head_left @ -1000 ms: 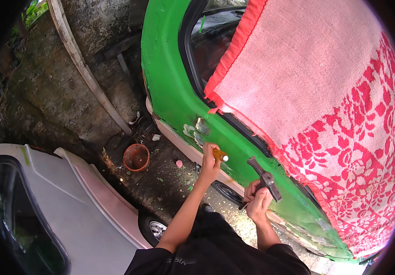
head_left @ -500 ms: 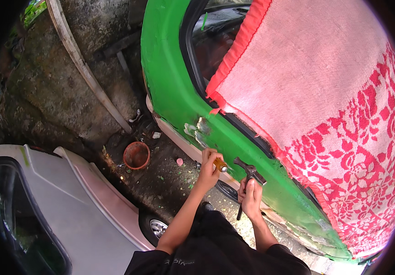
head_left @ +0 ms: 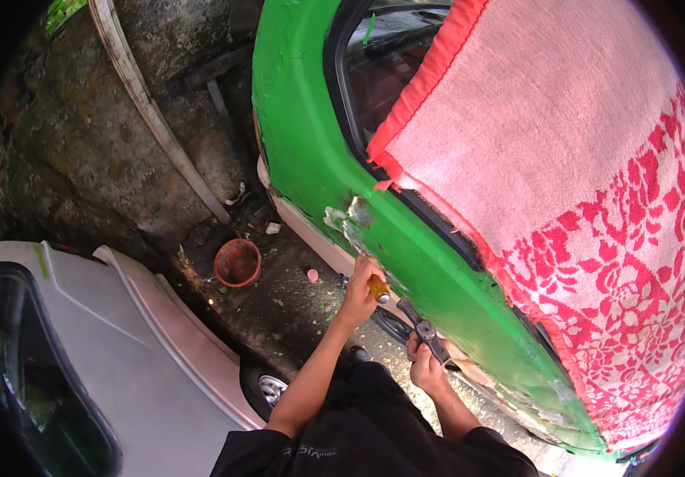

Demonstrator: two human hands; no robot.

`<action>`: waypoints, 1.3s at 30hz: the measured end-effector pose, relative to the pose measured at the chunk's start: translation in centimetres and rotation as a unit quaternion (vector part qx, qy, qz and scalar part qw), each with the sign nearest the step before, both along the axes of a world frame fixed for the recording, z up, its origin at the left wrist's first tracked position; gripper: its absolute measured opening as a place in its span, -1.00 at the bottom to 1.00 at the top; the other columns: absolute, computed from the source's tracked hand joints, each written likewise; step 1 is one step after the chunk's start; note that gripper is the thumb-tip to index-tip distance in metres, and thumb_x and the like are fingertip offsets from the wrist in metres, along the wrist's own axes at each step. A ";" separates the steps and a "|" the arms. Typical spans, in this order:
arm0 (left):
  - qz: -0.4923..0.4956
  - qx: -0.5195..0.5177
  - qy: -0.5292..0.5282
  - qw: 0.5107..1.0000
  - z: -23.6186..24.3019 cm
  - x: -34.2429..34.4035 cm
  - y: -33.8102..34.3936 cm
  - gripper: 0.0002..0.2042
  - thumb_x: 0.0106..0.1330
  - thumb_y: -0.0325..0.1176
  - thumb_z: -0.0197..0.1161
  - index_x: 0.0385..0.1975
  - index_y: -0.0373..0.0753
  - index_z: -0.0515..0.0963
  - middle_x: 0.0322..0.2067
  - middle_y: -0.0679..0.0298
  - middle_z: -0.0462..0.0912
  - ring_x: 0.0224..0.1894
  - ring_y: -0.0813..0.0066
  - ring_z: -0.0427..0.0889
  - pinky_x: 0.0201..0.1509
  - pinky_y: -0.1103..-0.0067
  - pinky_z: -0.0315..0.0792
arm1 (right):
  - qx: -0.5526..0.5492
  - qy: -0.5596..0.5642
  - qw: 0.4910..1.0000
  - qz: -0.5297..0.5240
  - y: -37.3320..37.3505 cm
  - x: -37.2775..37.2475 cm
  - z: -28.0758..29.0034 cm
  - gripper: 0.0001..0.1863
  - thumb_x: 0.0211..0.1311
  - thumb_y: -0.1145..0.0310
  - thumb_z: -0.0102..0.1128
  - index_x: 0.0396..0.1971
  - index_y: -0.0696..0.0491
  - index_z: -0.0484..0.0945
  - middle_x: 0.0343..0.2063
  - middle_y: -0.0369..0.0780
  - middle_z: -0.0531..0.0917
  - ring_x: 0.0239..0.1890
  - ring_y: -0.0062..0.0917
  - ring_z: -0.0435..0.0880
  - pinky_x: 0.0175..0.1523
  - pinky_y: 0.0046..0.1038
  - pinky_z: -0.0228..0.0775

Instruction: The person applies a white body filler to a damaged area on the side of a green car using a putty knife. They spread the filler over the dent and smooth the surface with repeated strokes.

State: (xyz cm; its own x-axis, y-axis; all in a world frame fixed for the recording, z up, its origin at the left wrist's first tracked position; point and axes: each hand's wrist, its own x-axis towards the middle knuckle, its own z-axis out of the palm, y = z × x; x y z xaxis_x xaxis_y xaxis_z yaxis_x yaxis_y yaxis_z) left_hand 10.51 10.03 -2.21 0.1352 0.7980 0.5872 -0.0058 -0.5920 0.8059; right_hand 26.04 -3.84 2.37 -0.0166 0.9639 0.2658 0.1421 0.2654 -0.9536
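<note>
My left hand (head_left: 357, 299) is closed round a tool with an amber handle (head_left: 378, 288). Its metal-capped butt points toward me; the blade end is hidden, so I cannot tell whether it is a chisel or a screwdriver. This hand is against or just above the lower side of the green car body (head_left: 414, 274), below a patch of chipped paint (head_left: 350, 219). My right hand (head_left: 427, 372) grips a hammer (head_left: 428, 335) whose dark metal head lies right of and below the amber handle, apart from it.
A pink and red patterned towel (head_left: 533, 159) drapes over the green car's roof and windows. To the left stands a silver-white car (head_left: 144, 342). Between them, a reddish-brown pot (head_left: 238, 263) and a pink round lid (head_left: 312, 275) lie on littered ground. A long pale strip (head_left: 156, 111) leans beyond.
The hammer has dropped toward me and turned, its head now lower and left of before. My left hand keeps its hold on the amber-handled tool, nearly in place. The view has shifted slightly.
</note>
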 end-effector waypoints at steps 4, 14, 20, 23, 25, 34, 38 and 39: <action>-0.041 -0.074 -0.053 0.995 -0.1 -0.8 0.1 -0.72 -0.06 -0.77 0.12 -0.40 -0.25 0.31 -0.34 0.25 0.29 -0.25 0.40 0.32 -0.09 0.57 0.38 | 0.007 -0.250 0.968 -0.032 0.7 -1.2 0.9 -0.88 0.10 0.53 -0.07 -0.38 0.16 0.47 -0.70 -0.14 0.47 -0.69 -0.26 0.52 -0.54 -0.37 0.31; -0.052 -0.086 -0.029 0.995 -1.4 -0.5 0.6 -0.71 -0.03 -0.82 0.03 -0.36 -0.29 0.32 -0.29 0.24 0.28 -0.24 0.46 0.38 -0.20 0.61 0.51 | 0.032 -0.210 0.977 -0.033 0.4 -0.7 2.5 -0.87 0.10 0.52 -0.01 -0.35 0.18 0.48 -0.67 -0.16 0.49 -0.71 -0.30 0.47 -0.52 -0.34 0.29; -0.018 -0.049 -0.001 0.999 -0.4 -0.1 1.2 -0.70 -0.06 -0.83 -0.03 -0.35 -0.28 0.32 -0.35 0.19 0.33 -0.24 0.28 0.38 -0.20 0.54 0.36 | 0.070 -0.164 0.983 -0.041 0.0 -0.3 -1.8 -0.78 0.30 0.41 -0.13 -0.28 0.24 0.46 -0.68 -0.20 0.49 -0.65 -0.45 0.47 -0.42 -0.36 0.30; -0.015 -0.123 -0.013 0.992 -2.6 -0.9 1.4 -0.69 -0.06 -0.83 -0.04 -0.36 -0.28 0.31 -0.33 0.23 0.32 -0.25 0.38 0.40 -0.17 0.59 0.37 | -0.054 -0.163 0.985 0.000 1.3 -1.6 1.8 -0.64 0.41 0.19 -0.16 -0.37 0.22 0.39 -0.71 -0.28 0.38 -0.68 -0.59 0.32 -0.52 -0.48 0.12; -0.025 -0.168 -0.048 0.984 -3.9 -1.4 2.0 -0.69 -0.05 -0.84 -0.02 -0.35 -0.28 0.31 -0.31 0.23 0.32 -0.27 0.43 0.42 -0.17 0.59 0.40 | -0.027 0.007 0.999 -0.021 0.1 -2.2 2.8 -0.46 0.45 -0.10 -0.19 -0.44 0.15 0.29 -0.73 -0.36 0.24 -0.71 -0.70 0.14 -0.59 -0.58 -0.09; -0.010 -0.005 0.058 0.998 0.3 0.1 -0.5 -0.67 -0.13 -0.84 0.03 -0.38 -0.30 0.30 -0.39 0.13 0.35 -0.13 -0.01 0.36 0.36 0.14 0.04 | -0.092 0.063 0.992 -0.061 0.6 -1.2 3.1 -0.40 0.42 -0.23 -0.26 -0.43 0.10 0.24 -0.70 -0.42 0.14 -0.69 -0.76 0.06 -0.59 -0.63 -0.13; -0.009 0.001 0.059 0.998 1.1 0.1 -0.4 -0.68 -0.12 -0.84 0.00 -0.38 -0.29 0.30 -0.41 0.16 0.36 -0.14 0.03 0.37 0.39 0.10 -0.02 | -0.093 0.079 0.992 -0.042 0.1 -0.3 1.0 -0.50 0.47 -0.02 -0.20 -0.44 0.16 0.32 -0.70 -0.39 0.26 -0.68 -0.76 0.16 -0.59 -0.63 -0.05; -0.011 -0.002 0.057 0.998 1.0 0.0 -0.1 -0.68 -0.11 -0.84 0.00 -0.38 -0.28 0.30 -0.41 0.17 0.36 -0.14 0.04 0.37 0.39 0.10 -0.03 | -0.086 0.086 0.992 -0.035 -0.1 -0.2 0.8 -0.53 0.49 0.08 -0.16 -0.45 0.20 0.37 -0.70 -0.36 0.32 -0.67 -0.75 0.22 -0.59 -0.63 0.00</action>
